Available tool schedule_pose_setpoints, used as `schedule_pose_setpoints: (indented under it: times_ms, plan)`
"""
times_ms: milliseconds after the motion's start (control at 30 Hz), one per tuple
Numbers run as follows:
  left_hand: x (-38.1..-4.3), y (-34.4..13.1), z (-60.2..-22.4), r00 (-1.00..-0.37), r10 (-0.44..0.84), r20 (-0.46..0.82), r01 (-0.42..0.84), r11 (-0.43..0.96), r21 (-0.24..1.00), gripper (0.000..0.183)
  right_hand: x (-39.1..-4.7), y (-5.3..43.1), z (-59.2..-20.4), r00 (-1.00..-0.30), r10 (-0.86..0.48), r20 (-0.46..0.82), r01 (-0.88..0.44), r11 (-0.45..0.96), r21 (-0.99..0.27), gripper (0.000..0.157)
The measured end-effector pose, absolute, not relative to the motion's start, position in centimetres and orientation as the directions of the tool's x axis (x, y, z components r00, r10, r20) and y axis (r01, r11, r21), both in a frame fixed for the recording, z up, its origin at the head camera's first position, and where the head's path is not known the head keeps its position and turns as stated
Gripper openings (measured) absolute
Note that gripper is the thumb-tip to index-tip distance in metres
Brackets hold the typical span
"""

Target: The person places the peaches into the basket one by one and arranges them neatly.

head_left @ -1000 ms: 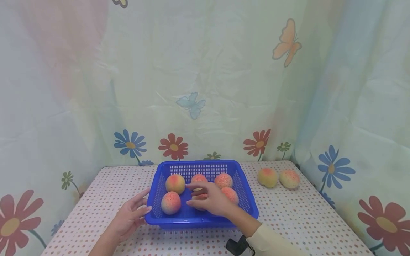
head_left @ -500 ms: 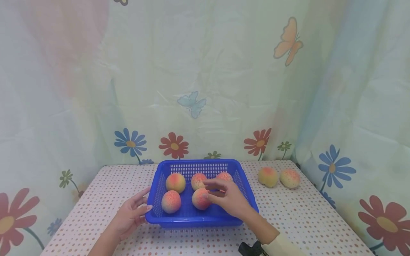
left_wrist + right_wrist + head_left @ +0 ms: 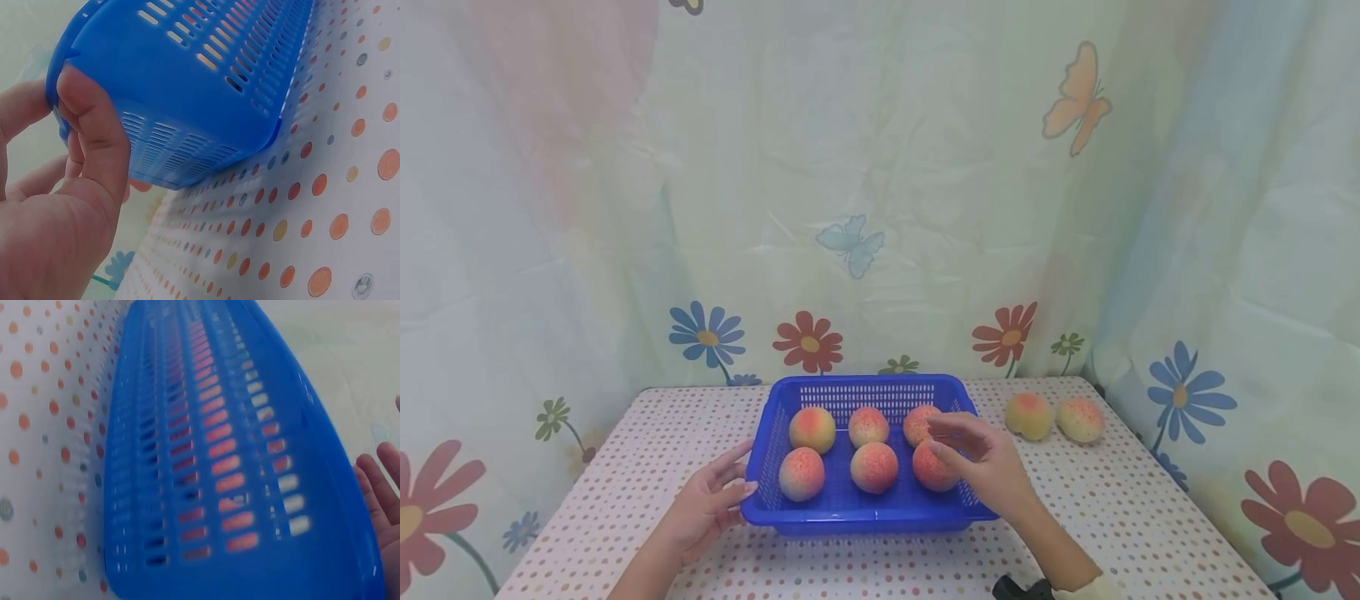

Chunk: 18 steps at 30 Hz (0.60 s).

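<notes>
A blue plastic basket with slotted walls stands on the dotted tablecloth, with several peaches inside in two rows. My left hand holds its left rim; in the left wrist view thumb and fingers pinch the rim from both sides. Over the right side of the basket is my right hand, its fingers loosely bent and holding nothing. The thumb overlaps the front right peach, and the fingers partly cover the back right peach. The front middle peach lies just left of them.
Right of the basket, a yellowish peach and a speckled peach lie on the tablecloth. A flowered curtain rises behind the table and along its sides. A black strap piece shows at the right wrist.
My right hand has moved rightward across the basket, from the front middle peach to the front right one, uncovering the middle peaches. The left hand has stayed on the rim.
</notes>
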State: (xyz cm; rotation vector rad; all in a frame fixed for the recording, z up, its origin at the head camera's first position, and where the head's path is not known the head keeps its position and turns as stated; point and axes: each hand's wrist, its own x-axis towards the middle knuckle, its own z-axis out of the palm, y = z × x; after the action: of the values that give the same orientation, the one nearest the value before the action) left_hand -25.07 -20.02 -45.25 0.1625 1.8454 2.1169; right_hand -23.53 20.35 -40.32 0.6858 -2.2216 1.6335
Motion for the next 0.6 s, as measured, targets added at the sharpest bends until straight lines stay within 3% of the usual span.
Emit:
schedule_pose_setpoints:
  times_ms: [400, 600]
  plan:
    - [-25.0, -20.0, -45.5, -0.936, 0.331, -0.121, -0.170, -0.122, 0.978, 0.071, -23.5, 24.2, -41.5, -0.874, -0.047, 0.484, -0.478, 0.270, -0.836, 0.032]
    - [-24.9, -20.0, -45.2, -0.937, 0.327, -0.123, -0.172, -0.125, 0.977, 0.070, -24.0, 26.1, -42.2, -0.877, 0.037, 0.479, -0.435, 0.363, -0.824, 0.035]
